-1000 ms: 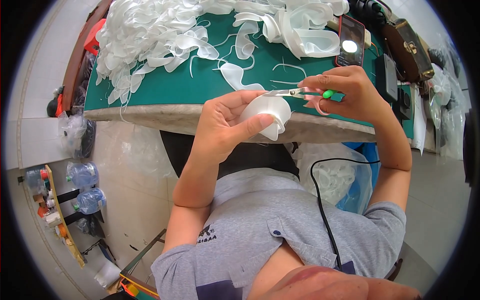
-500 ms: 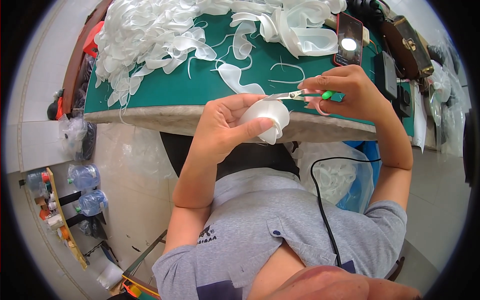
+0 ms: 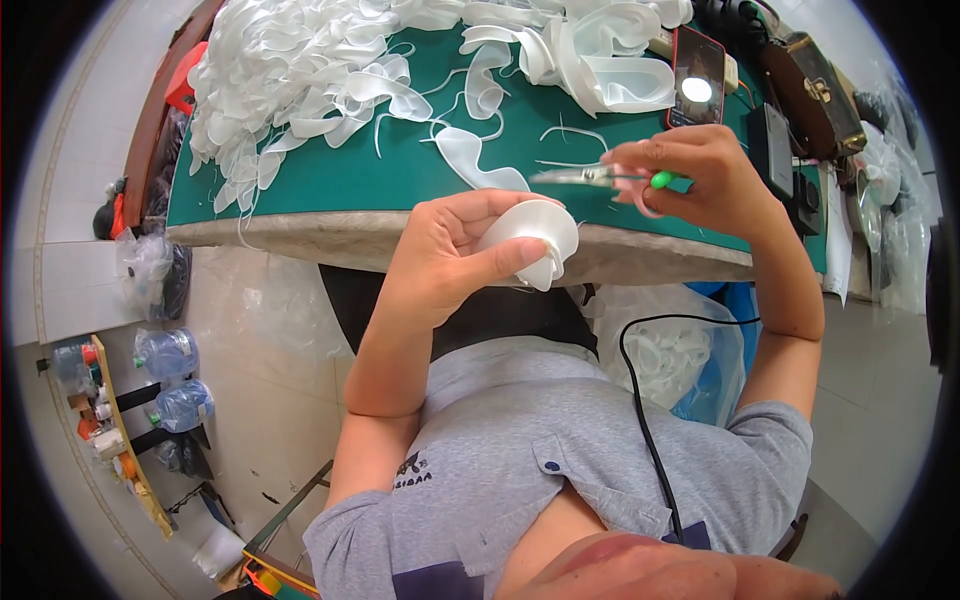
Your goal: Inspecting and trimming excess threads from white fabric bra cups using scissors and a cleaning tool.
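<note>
We hold the white fabric strip, gathered into curled layers, in the left hand, its thumb pinching the layers against the fingers at the near edge of the tabletop. The right hand is closed around the handles of the scissors, whose tips lie just beside the strip's upper edge, apart from it; motion blur prevents us from telling the blade opening. For clean trimming, we judge it best to keep the edge taut and flat between thumb and fingers, align the blades parallel to it, take short snips, and keep the left fingertips behind the cutting line. We should also keep the lower layers folded clear of the blades. Count: two hands, one pair of scissors, one gathered strip in hand, and one smartphone. We see at least two thin offcuts beyond the scissors. The strips in the heap overlap too much for us to count. Beside the tabletop, at floor level, we count two water jugs.
</note>
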`<state>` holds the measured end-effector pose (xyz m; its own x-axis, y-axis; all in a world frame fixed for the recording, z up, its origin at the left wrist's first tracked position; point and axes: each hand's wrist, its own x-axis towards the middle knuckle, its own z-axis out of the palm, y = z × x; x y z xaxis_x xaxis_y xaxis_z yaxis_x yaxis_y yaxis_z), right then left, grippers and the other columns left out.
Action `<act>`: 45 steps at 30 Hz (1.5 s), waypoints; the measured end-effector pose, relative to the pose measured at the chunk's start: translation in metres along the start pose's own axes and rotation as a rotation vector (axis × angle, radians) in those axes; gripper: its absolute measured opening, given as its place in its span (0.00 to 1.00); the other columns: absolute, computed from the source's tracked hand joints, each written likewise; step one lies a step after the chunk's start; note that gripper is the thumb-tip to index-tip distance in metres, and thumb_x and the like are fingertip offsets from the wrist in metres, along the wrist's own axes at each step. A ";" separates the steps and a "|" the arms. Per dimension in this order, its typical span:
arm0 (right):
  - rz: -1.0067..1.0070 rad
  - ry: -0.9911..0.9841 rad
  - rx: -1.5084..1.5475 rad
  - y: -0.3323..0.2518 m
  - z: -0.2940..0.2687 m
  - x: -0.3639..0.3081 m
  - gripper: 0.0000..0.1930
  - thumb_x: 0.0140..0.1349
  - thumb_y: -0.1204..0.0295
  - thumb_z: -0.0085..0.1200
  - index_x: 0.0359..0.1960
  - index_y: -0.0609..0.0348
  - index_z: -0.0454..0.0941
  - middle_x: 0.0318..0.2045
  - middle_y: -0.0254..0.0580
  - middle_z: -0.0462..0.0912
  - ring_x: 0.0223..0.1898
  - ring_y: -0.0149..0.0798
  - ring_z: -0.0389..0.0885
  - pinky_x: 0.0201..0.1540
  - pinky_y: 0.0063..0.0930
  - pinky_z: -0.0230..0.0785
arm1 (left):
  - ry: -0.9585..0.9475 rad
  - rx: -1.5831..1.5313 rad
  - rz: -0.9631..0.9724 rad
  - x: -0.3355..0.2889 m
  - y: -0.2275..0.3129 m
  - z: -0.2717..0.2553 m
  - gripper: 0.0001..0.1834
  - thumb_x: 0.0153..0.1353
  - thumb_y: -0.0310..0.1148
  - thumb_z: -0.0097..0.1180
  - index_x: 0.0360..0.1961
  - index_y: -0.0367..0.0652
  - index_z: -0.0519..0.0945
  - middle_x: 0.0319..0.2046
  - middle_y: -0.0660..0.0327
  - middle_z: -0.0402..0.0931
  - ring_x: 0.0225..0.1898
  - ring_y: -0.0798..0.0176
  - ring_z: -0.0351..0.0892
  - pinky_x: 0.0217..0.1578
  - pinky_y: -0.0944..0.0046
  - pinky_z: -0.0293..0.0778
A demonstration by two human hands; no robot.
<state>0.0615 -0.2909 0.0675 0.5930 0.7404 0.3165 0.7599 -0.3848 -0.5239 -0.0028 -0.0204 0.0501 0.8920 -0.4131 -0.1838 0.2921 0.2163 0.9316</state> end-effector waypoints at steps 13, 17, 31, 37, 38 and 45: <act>0.467 -0.213 -0.083 0.032 0.014 -0.006 0.09 0.51 0.73 0.60 0.31 0.65 0.77 0.21 0.43 0.77 0.23 0.41 0.76 0.29 0.30 0.66 | 0.065 -0.251 0.165 0.007 -0.015 -0.007 0.21 0.58 0.28 0.61 0.50 0.30 0.71 0.41 0.53 0.79 0.40 0.65 0.80 0.44 0.66 0.76; 0.425 -0.096 0.043 0.019 0.008 0.009 0.12 0.57 0.69 0.60 0.39 0.64 0.77 0.25 0.41 0.79 0.27 0.35 0.77 0.32 0.26 0.68 | 0.116 -0.365 0.200 0.012 -0.018 -0.008 0.17 0.62 0.30 0.58 0.48 0.34 0.70 0.44 0.54 0.77 0.45 0.64 0.78 0.48 0.63 0.74; 0.612 0.021 1.069 -0.004 0.035 0.049 0.12 0.60 0.62 0.59 0.34 0.59 0.78 0.16 0.22 0.67 0.15 0.16 0.54 0.17 0.15 0.40 | 0.041 -0.633 0.055 0.024 -0.021 -0.010 0.22 0.69 0.42 0.45 0.52 0.32 0.70 0.47 0.55 0.76 0.48 0.62 0.77 0.51 0.60 0.73; 0.637 -0.081 0.892 -0.009 0.037 0.052 0.10 0.60 0.64 0.59 0.31 0.59 0.79 0.18 0.23 0.69 0.17 0.16 0.59 0.18 0.15 0.44 | -0.094 -0.652 -0.101 0.024 -0.027 -0.017 0.21 0.68 0.41 0.46 0.54 0.34 0.69 0.49 0.55 0.75 0.52 0.60 0.75 0.55 0.56 0.71; 0.641 -0.078 0.890 -0.007 0.038 0.051 0.10 0.60 0.64 0.59 0.31 0.59 0.79 0.18 0.23 0.69 0.17 0.16 0.59 0.18 0.15 0.44 | -0.136 -0.586 -0.114 0.024 -0.029 -0.018 0.22 0.68 0.41 0.46 0.54 0.34 0.69 0.49 0.56 0.75 0.52 0.59 0.74 0.56 0.55 0.70; 0.015 0.226 0.140 -0.030 0.020 0.032 0.08 0.52 0.79 0.61 0.35 0.62 0.80 0.29 0.37 0.75 0.25 0.30 0.73 0.25 0.22 0.64 | -0.110 -0.645 -0.089 0.025 -0.030 -0.013 0.21 0.68 0.40 0.47 0.55 0.35 0.70 0.51 0.55 0.74 0.53 0.60 0.74 0.57 0.55 0.69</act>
<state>0.0525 -0.2451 0.0774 0.6603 0.5869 0.4685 0.7158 -0.3030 -0.6292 0.0154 -0.0255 0.0134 0.8243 -0.5344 -0.1867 0.5418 0.6493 0.5337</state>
